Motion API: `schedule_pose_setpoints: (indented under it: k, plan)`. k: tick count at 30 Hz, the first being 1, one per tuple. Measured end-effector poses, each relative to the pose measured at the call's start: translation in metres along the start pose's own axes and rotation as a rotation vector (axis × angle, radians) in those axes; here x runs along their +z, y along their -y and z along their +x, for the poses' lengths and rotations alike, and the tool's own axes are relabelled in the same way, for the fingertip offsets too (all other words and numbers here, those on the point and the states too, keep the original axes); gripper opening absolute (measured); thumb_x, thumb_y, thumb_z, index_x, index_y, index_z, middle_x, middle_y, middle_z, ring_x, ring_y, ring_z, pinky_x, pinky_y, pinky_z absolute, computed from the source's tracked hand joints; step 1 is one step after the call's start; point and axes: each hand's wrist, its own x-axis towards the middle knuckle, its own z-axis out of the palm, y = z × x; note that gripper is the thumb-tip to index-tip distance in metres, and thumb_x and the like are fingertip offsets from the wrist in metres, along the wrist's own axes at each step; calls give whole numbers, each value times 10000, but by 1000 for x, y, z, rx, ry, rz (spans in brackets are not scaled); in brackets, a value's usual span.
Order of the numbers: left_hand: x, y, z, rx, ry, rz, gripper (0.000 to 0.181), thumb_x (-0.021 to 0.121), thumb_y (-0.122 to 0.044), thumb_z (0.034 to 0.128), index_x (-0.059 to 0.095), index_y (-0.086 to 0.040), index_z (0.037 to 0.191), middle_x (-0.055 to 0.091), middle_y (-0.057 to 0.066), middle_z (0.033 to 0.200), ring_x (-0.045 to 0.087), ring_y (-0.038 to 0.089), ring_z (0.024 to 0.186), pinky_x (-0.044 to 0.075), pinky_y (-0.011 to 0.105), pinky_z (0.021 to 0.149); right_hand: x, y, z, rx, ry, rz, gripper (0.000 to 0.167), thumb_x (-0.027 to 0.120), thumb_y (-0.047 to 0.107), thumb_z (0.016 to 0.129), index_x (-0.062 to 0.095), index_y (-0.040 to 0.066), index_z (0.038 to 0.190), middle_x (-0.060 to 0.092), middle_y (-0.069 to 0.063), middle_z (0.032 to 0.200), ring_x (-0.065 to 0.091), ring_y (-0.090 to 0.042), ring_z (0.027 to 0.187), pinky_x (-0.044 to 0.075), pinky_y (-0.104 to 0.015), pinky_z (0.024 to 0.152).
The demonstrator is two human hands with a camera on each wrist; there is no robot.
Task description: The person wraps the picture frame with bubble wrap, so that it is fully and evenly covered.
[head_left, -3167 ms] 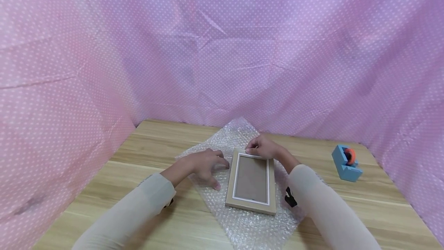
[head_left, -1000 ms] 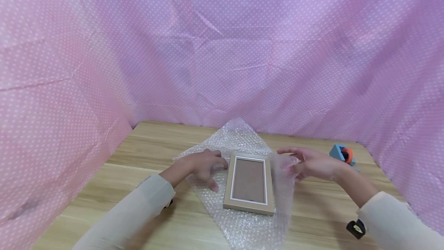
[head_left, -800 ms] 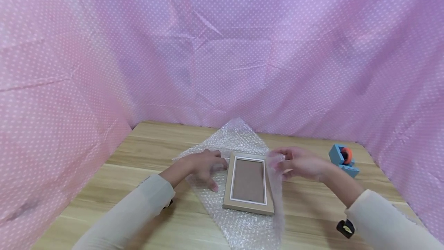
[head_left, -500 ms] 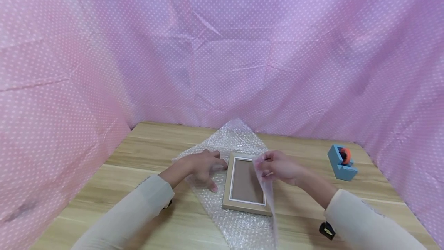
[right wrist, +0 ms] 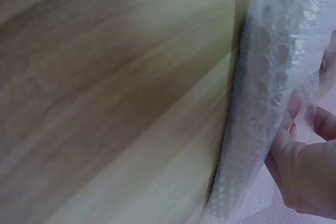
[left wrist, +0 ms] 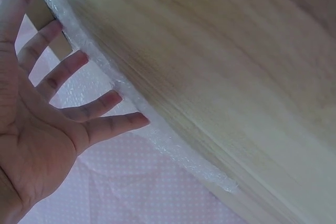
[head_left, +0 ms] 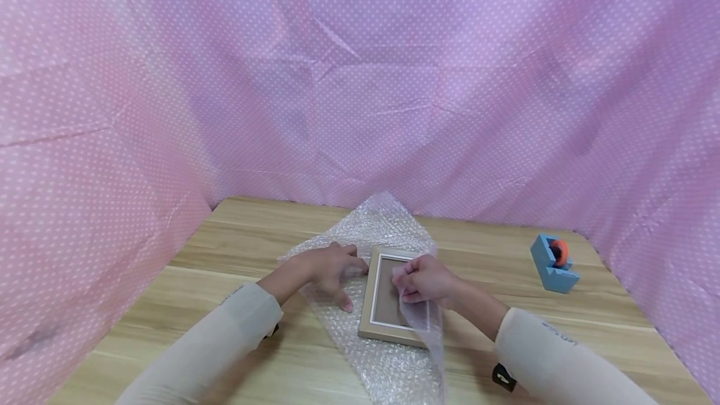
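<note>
A picture frame with a beige border and a white inner line lies on a sheet of bubble wrap, which sits cornerwise on the table. My right hand pinches the right corner of the wrap and holds it over the frame's middle, so the wrap covers the frame's right side. My left hand rests on the wrap just left of the frame, fingers spread. In the left wrist view those fingers lie straight on the wrap. The right wrist view shows the bubble wrap pulled up in the right hand.
On the right of the wooden table stands a blue tape dispenser with an orange roll. A pink dotted cloth hangs behind the table and along its sides.
My right hand left the frame's top edge, took the wrap's right corner and drew it leftward over the frame. The left hand has stayed in place.
</note>
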Motion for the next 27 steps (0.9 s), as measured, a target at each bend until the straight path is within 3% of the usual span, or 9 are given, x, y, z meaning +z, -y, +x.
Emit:
schedule_pose_setpoints:
  k: [6,13,17,21,27]
  plan:
    - [-2,-1,0,-10,7,-27,857,839,-689,684,583,-325,1417,527,-9,1343,513,223,1103,530,468,908,1,-3,2,4,6,18,58,638,-45,961,638,-101,979,674,-78,844,636,-129,663,606,-271,658]
    - [-1,-6,12,2,-45,-84,626,659,-724,854,713,-217,1216,555,-44,982,519,117,856,483,304,754,-1,-1,1,3,89,-3,170,573,-95,931,629,-169,1073,660,-87,873,647,-157,744,617,-317,757]
    - [3,-16,20,-85,-106,-161,525,606,-713,888,710,-208,991,560,-43,927,521,106,821,469,296,688,-5,0,1,4,140,-9,212,525,-119,925,598,-189,1112,629,-100,902,639,-170,788,613,-326,798]
    - [8,-27,26,-171,-179,-216,461,719,-659,823,650,-205,787,567,-23,850,523,132,755,457,299,607,-8,-1,1,6,169,-6,235,514,-119,940,589,-188,1152,629,-107,920,645,-170,808,610,-325,814]
    - [12,-33,30,-236,-217,-250,442,832,-594,739,606,-215,722,544,-14,839,515,146,726,447,300,580,-15,-2,-4,-64,216,-64,255,551,-85,959,586,-189,1189,663,-124,962,660,-184,875,604,-358,861]
